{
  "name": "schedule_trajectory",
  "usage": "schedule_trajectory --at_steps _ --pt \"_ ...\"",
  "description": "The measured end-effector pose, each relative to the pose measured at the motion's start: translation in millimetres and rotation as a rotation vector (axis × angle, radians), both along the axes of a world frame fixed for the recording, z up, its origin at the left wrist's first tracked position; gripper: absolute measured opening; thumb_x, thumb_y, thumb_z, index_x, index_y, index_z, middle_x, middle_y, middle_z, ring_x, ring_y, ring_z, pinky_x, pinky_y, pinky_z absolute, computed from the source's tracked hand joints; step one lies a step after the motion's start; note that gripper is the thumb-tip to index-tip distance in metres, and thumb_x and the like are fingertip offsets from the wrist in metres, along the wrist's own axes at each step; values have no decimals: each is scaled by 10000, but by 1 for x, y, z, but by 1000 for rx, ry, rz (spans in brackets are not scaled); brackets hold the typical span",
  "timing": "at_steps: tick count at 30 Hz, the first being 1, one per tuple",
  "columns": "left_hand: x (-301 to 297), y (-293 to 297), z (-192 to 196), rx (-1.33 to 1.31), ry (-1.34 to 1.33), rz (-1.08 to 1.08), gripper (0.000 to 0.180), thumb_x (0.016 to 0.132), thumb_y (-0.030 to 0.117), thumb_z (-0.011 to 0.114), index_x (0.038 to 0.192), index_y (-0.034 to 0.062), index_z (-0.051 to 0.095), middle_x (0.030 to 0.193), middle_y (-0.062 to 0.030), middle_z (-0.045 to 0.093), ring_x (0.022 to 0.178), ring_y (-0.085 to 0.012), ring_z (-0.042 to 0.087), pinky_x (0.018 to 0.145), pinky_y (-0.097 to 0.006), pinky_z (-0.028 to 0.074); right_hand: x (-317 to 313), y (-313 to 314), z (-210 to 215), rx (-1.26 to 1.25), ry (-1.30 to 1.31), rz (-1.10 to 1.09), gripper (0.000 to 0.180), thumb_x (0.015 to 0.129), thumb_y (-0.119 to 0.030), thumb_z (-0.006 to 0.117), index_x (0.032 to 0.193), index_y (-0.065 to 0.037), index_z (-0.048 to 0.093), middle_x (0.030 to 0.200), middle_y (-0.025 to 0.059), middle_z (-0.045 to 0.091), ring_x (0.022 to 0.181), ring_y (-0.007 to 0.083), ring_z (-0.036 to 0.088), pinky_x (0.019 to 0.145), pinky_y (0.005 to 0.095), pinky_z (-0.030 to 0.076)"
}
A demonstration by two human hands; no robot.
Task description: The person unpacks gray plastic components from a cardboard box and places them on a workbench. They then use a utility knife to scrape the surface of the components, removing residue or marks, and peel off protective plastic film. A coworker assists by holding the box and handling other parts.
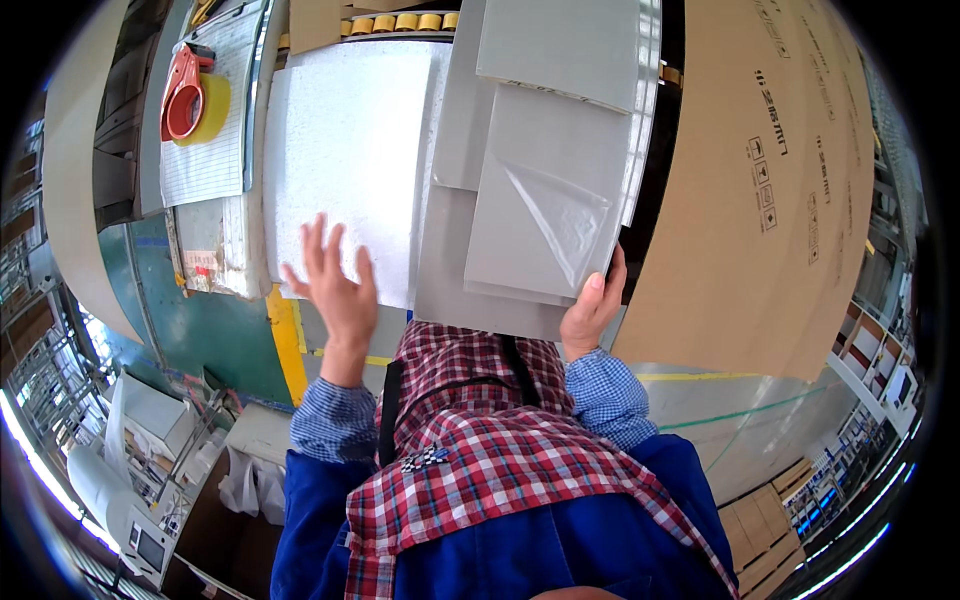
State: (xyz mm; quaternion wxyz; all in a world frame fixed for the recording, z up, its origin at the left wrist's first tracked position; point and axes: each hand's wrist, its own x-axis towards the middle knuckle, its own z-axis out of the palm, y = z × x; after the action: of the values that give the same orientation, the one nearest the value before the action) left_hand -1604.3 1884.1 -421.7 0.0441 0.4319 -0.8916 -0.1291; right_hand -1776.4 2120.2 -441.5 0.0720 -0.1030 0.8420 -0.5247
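Note:
My left hand [340,290] is raised with its fingers spread, over the near edge of a white foam sheet [345,150]. It holds nothing. To the right of the foam lie several flat grey panels [450,250], overlapping one another. A triangle of clear plastic film [565,220] lies across the near right part of an upper grey panel [490,230]. At that panel's near right corner is my right hand [595,310], thumb on top and fingers curled around the side edge. The fingers' undersides are hidden by the panel.
At the far left, a red tape dispenser [178,80] with yellow tape [214,108] lies on a lined paper sheet [225,165]. Yellow rollers [405,22] show behind the foam. A large brown cardboard sheet [740,250] stretches along the right. A yellow post [286,340] stands near my left arm.

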Motion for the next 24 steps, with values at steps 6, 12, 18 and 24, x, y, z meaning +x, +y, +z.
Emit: schedule_trajectory --at_steps 6,12,18,24 --pt "-86 96 59 269 232 -435 701 815 372 614 1281 -107 402 1444 -265 269 1369 -373 231 1111 -495 27 3 0 1 -56 -67 -39 698 888 -462 438 1307 90 360 1258 241 439 1139 333 482 958 402 390" --pt "-103 127 51 297 231 -433 723 802 370 603 1242 -166 399 1415 -359 213 1345 -471 200 1092 -515 152 4 6 0 -34 -121 -19 701 877 -455 438 1313 87 350 1274 247 425 1141 337 483 947 405 406" --pt "-98 117 28 141 398 -482 575 793 341 596 1200 -58 522 1358 -227 420 1272 -348 400 1065 -440 264 -1 -4 17 -7 16 1 660 860 -381 535 1316 65 363 1327 237 400 1221 352 404 1017 447 320" --pt "-87 111 -3 -148 488 -554 455 845 468 489 1136 146 624 1285 -90 538 1201 -226 494 1043 -365 310 -51 -42 96 448 378 405 650 755 -262 729 1278 -6 441 1254 176 464 1131 337 435 932 424 359"
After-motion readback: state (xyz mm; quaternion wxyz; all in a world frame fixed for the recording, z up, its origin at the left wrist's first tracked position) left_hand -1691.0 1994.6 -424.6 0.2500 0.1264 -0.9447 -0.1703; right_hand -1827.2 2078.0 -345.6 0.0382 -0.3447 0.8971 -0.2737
